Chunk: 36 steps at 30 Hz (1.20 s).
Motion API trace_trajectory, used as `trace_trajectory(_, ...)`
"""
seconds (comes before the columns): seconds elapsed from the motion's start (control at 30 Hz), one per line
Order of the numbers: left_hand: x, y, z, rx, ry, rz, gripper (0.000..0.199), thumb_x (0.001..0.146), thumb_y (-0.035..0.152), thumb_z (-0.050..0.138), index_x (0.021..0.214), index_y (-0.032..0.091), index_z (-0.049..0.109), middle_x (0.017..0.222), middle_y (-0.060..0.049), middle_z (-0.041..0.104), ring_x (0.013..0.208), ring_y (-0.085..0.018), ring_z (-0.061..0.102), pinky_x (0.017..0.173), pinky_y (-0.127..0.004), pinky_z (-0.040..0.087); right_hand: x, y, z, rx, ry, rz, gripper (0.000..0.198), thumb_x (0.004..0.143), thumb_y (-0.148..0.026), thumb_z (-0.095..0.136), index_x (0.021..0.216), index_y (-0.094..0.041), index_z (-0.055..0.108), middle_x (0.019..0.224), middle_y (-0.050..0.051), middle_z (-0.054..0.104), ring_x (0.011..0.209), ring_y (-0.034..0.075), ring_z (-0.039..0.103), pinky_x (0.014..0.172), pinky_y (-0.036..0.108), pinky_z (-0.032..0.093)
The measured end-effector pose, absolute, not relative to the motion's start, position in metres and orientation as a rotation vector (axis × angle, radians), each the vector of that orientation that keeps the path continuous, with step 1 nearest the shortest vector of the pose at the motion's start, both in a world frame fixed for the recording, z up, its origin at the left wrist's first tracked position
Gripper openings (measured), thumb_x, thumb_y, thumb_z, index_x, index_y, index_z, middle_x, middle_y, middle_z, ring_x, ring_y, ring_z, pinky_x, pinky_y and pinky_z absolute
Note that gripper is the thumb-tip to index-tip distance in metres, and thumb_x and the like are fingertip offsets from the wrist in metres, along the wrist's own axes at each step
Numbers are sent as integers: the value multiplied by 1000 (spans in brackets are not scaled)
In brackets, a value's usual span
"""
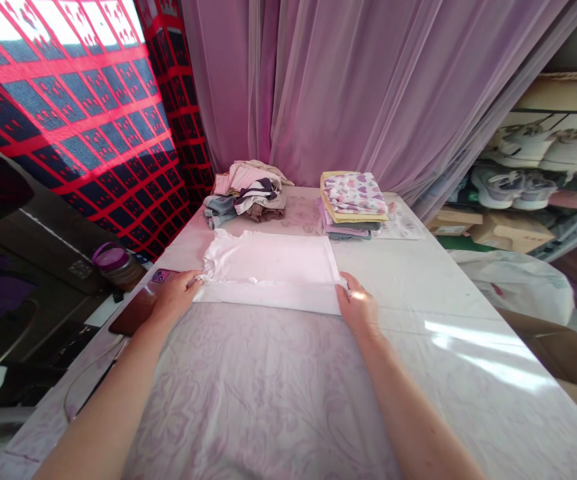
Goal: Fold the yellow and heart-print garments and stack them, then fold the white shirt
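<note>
A pale pink garment (278, 257), likely a shirt, lies spread on the cloth-covered table (258, 387). Its near edge is turned over into a lighter band running from side to side. My left hand (181, 293) pinches the left end of that band, by a gathered, ruffled part. At the opposite end, my right hand (359, 303) grips the near right corner between thumb and fingers. Under and beside my left hand rests a phone (135, 312) with its camera side up.
A loose heap of clothes (251, 190) sits at the back left. Back right stands a stack of folded clothes (351, 200). A purple-lidded jar (113, 260) is beyond the left edge. Shoes (513, 187) fill a rack on the right, above an open cardboard box (558, 353).
</note>
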<state>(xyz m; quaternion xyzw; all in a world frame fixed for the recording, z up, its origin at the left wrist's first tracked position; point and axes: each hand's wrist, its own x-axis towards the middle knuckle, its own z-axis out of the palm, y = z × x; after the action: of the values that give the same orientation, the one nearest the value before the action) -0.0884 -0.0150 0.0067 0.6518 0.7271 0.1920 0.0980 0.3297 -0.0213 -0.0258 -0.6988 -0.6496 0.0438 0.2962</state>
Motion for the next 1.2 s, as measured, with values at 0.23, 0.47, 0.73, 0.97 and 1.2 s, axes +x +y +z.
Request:
trace_trajectory(0.23, -82, -27, 13, 2052, 2223, 688, 47, 84, 31, 50, 128, 19, 57, 128, -12, 62, 114, -27, 59, 97, -38, 46, 328, -27, -20, -1881, -1747, 50, 41, 93, -30, 44, 131, -18, 56, 118, 13, 62, 88, 24, 62, 74, 36, 49)
trace_trajectory(0.47, -7, -52, 17, 2551, 1665, 771, 31, 93, 25, 42, 113, 20, 66, 116, -8, 69, 110, -22, 62, 100, -38, 46, 313, -36, -12, -1548, -1986, 15, 37, 96, -26, 40, 123, -15, 62, 128, 15, 62, 120, 26, 55, 102, 42, 43)
trace_trajectory(0.73, 32, -49, -15, 2660, 1475, 367, 47, 99, 38, 39, 142, 22, 47, 149, -9, 49, 141, -24, 38, 118, -50, 25, 280, -49, -14, -1499, -2545, 162, 48, 99, -33, 42, 144, -17, 48, 154, 11, 39, 144, 26, 32, 118, 48, 25)
trace_trajectory(0.97, 28, -51, -15, 2580, 1646, 130, 54, 98, 47, 37, 149, 30, 36, 158, -7, 35, 146, -30, 28, 114, -69, 11, 287, -50, -11, -1547, -2620, 137, 54, 100, -43, 37, 149, -19, 41, 158, 10, 30, 147, 27, 26, 118, 52, 23)
trace_trajectory(1.2, 8, -51, -15, 2541, 1751, 72, 59, 97, 53, 38, 151, 28, 35, 160, -9, 30, 147, -32, 25, 113, -66, 18, 305, -45, -16, -1693, -2571, 83, 56, 100, -43, 33, 149, -17, 40, 158, 12, 30, 146, 27, 27, 119, 53, 20)
